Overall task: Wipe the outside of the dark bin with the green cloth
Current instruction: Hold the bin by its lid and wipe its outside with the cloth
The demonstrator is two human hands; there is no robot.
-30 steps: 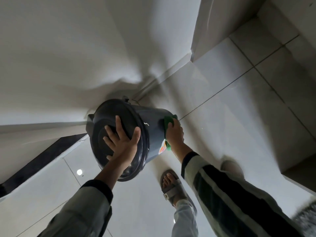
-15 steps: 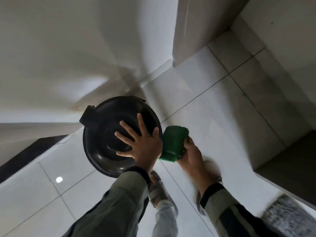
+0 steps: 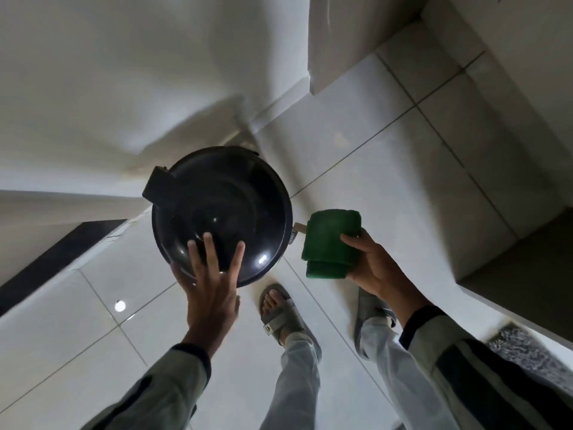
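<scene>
Below, left hand (image 3: 210, 293) spread, fingers (image 3: 211, 252) fanned over near rim of dark bin's lid (image 3: 217, 212); contact with lid not certain. Right hand (image 3: 376, 268) closed around folded green cloth (image 3: 330, 243), thumb on top, cloth held just right of dark bin (image 3: 286, 240), clear of its side. Bin upright on tiled floor (image 3: 403, 169), close to wall corner (image 3: 124, 88); hinge block (image 3: 159, 189) at far left of lid. Small tag sticks out on right flank toward cloth. Sandalled foot (image 3: 280, 308) just below bin. Grey mat (image 3: 527, 352) at lower right.
</scene>
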